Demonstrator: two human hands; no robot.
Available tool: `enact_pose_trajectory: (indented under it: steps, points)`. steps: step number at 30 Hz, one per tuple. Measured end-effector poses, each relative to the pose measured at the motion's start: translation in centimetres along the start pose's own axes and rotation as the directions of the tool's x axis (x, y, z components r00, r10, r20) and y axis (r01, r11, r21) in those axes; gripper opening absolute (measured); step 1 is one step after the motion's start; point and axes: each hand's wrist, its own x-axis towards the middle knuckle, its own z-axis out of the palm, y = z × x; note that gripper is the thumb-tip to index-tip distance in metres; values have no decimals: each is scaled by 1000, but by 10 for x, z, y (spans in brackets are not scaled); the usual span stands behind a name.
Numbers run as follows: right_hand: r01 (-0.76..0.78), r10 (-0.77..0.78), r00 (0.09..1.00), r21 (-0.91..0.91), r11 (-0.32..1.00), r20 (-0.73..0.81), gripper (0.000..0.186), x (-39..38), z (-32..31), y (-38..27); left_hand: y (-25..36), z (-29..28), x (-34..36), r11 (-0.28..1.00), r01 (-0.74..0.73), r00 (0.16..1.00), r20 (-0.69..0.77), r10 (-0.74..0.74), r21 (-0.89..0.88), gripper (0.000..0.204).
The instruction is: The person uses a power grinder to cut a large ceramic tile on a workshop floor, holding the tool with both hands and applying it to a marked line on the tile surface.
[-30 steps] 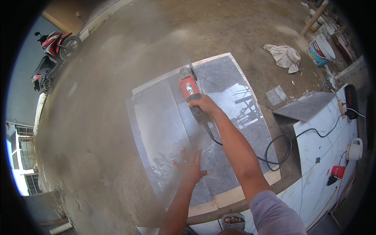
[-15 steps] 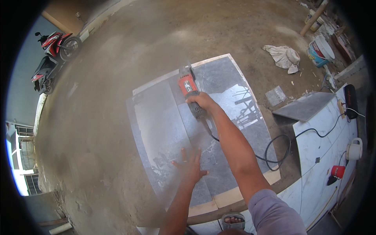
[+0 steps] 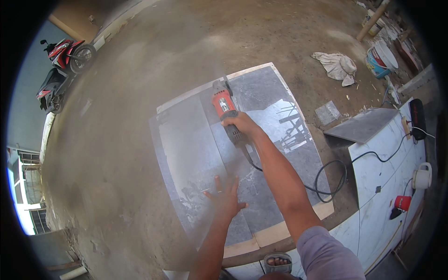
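With its fingers wrapped round the dark rear body, my right hand [image 3: 241, 124] grips a red and black angle grinder [image 3: 223, 103]. The grinder's head and disc sit at the far edge of a grey tile [image 3: 261, 88], and pale dust blurs the air to its left. My left hand [image 3: 226, 198] lies with fingers spread on the nearer part of the grey tiles, close to the seam between two of them. A black cord [image 3: 249, 158] runs from the grinder's back end, under my right forearm, out to the right.
White marbled tiles [image 3: 373, 186] lie at the right, with a grey tile piece [image 3: 366, 125], a red cup [image 3: 402, 203] and a white jug [image 3: 422, 177] on or beside them. A cloth [image 3: 337, 67] and a bucket [image 3: 381, 59] stand far right; a red motorbike [image 3: 65, 58] far left.
The grinder has hardly moved, staying at the tile's far edge. My left hand remains in the same spot. The whole view has shifted very slightly.
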Motion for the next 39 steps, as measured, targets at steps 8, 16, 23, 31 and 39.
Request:
enact_pose_trajectory:
  steps: [8,16,23,31,39]
  points:
    - [-87,87,996,16,996,-8,26,7,1,-13,2,-3,0,1000,5,1000,12,-4,-12,118]
    - [18,-18,1000,-28,999,-1,32,-4,-2,8,3,-4,-1,1000,-1,1000,14,1,6,117]
    - [-12,13,1000,34,999,-1,29,-9,0,-2,4,-8,-2,1000,2,1000,31,-2,24,120]
    - [-105,105,994,25,994,2,28,0,0,-10,7,-10,-1,1000,20,999,36,-20,-3,121]
    - [12,-13,1000,-36,999,-12,30,-11,-1,11,7,-10,-2,1000,20,999,32,-20,-4,121]
